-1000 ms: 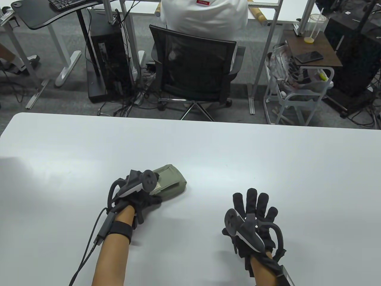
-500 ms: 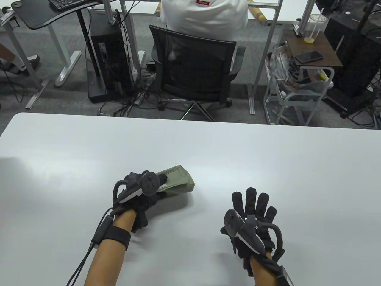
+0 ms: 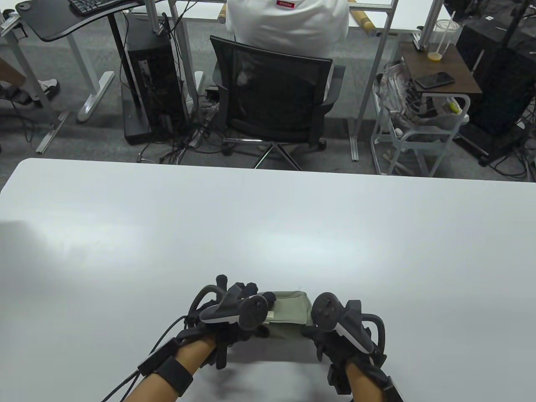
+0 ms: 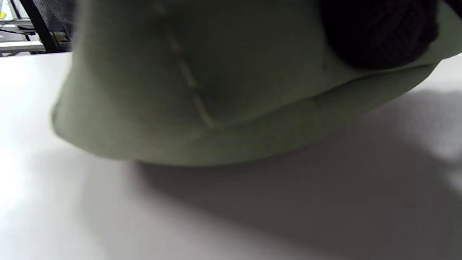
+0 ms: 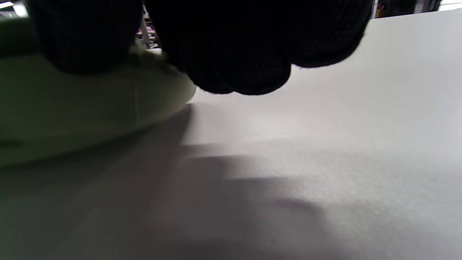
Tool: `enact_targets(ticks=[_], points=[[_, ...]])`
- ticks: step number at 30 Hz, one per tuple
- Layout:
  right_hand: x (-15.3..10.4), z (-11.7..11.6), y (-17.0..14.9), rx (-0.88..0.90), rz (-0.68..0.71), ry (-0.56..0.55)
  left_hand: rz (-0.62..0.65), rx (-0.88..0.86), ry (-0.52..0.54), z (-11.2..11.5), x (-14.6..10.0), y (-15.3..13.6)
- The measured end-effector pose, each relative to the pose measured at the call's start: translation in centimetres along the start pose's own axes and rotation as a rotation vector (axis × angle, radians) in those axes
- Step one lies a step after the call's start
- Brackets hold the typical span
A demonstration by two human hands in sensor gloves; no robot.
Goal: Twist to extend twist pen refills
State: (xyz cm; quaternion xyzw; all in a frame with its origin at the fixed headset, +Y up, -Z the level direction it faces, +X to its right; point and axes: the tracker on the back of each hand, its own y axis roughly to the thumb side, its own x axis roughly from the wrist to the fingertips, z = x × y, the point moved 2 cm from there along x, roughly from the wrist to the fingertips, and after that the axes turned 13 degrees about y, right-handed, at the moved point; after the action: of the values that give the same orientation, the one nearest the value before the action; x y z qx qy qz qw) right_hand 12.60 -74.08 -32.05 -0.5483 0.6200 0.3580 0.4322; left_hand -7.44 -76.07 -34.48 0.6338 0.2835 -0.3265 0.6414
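— What has changed at the white table (image 3: 125, 234)?
— The green pouch (image 3: 289, 312), earlier farther out and angled up-right in the left hand (image 3: 228, 318), is now near the front edge, gripped at both ends; the right hand (image 3: 339, 331), previously flat and apart, has closed on its right end.
— Orientation?
— Long axis left to right, between the hands, raised slightly off the surface.

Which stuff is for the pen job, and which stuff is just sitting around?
For the job:
green pouch, held at its ends by the left hand and right hand

Just around:
office chair
phone
drink cup
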Motion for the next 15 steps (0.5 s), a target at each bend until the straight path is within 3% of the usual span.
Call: enact_targets(ticks=[4, 7, 10, 12, 15], points=[[0.3, -0.7, 0.1, 0.027, -0.041, 0.037, 0.014, 0.013, 0.037, 0.2, -0.3, 0.2], [1.1, -2.1, 0.1, 0.049, -0.094, 0.078, -0.037, 0.033, 0.071, -1.2, -0.7, 0.2], [1.3, -2.4, 0.5, 0.03, -0.095, 0.041, -0.09, -0.004, 0.003, -0.7, -0.2, 0.3], [1.2, -2.7, 1.0, -0.018, -0.101, 0.024, -0.061, 0.076, 0.135, -1.0, 0.4, 0.2], [1.3, -2.9, 1.5, -0.043, -0.116, 0.052, -0.104, -0.04, 0.153, -1.2, 1.4, -1.4]])
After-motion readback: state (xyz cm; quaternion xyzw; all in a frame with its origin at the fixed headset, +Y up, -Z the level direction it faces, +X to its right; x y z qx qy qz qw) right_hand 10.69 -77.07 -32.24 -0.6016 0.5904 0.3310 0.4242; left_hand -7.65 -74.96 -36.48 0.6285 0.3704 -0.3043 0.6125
